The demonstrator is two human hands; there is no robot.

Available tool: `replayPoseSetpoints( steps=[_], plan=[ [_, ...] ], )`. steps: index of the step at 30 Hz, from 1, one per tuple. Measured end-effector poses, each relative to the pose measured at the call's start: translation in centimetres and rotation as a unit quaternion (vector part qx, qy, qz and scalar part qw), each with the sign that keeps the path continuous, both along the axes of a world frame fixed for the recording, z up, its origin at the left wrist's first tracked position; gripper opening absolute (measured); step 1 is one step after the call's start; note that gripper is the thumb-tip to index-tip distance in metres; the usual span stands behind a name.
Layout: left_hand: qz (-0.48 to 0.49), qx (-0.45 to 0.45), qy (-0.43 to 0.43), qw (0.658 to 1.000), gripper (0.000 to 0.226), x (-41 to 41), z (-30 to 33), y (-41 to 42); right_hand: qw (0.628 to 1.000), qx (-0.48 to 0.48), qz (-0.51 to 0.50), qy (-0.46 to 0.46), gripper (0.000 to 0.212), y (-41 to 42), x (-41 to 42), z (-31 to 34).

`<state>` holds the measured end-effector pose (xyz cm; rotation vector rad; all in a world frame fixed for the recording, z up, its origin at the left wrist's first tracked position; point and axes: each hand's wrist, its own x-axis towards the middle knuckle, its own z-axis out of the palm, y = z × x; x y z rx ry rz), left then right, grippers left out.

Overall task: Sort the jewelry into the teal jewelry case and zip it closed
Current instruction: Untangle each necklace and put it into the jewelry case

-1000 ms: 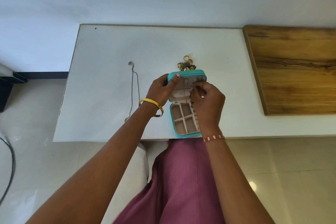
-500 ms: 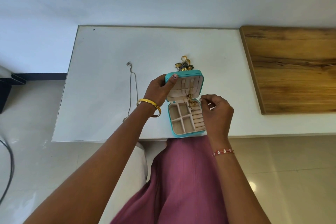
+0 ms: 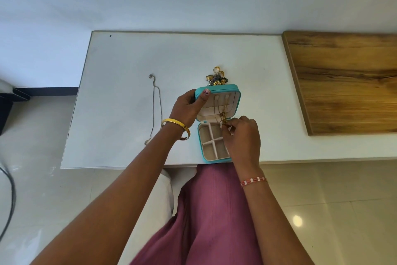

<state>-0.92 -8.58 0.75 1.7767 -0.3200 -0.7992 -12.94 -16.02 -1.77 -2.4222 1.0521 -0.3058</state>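
Necklace hanging inside teal jewelry case [image 3: 217,122]
Left hand [image 3: 188,107] gripping lid, right hand [image 3: 241,135] pinching gold necklace [image 3: 223,116]; chain could tangle or slip off its hook if tugged.

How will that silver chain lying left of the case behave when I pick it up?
The silver chain is thin and lies in a long narrow loop on the white table, so it will likely go limp and dangle from a pinch. It looks light, and may swing or tangle. Pushed, it would probably bunch rather than slide whole.
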Motion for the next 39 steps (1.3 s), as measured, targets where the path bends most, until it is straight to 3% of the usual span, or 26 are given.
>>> replayPoseSetpoints(
  steps=[10, 16, 21, 25, 31, 39],
  plan=[
    [0.003, 0.001, -0.016, 1.0, 0.038, 0.0, 0.0, 0.0, 0.996, -0.076, 0.038, -0.026, 0.012, -0.8, 1.3, -0.3],
    [-0.001, -0.01, 0.002, 1.0, 0.022, 0.0, 0.0, 0.2, 0.995, -0.002, -0.055, -0.079, 0.012, -1.2, -0.7, -0.8],
    [-0.012, -0.017, -0.017, 1.0, 0.038, -0.6, -0.7, 0.7, 0.986, 0.093, -0.097, -0.095, 0.023, -1.8, -0.7, -1.5],
    [0.007, 0.001, -0.008, 1.0, 0.042, -1.2, -2.3, 1.8, 0.978, 0.148, -0.107, -0.1, 0.018, -1.7, -0.8, -2.0],
    [0.077, -0.019, 0.056, 0.995, 0.032, -2.6, -4.0, 2.5, 0.975, 0.155, -0.112, -0.116, 0.007, -1.4, -1.1, -2.1],
    [0.099, 0.025, -0.018, 0.995, 0.037, -2.0, -3.7, 0.9, 0.972, 0.139, -0.117, -0.149, 0.005, -1.1, -0.8, -2.4]
  ],
)
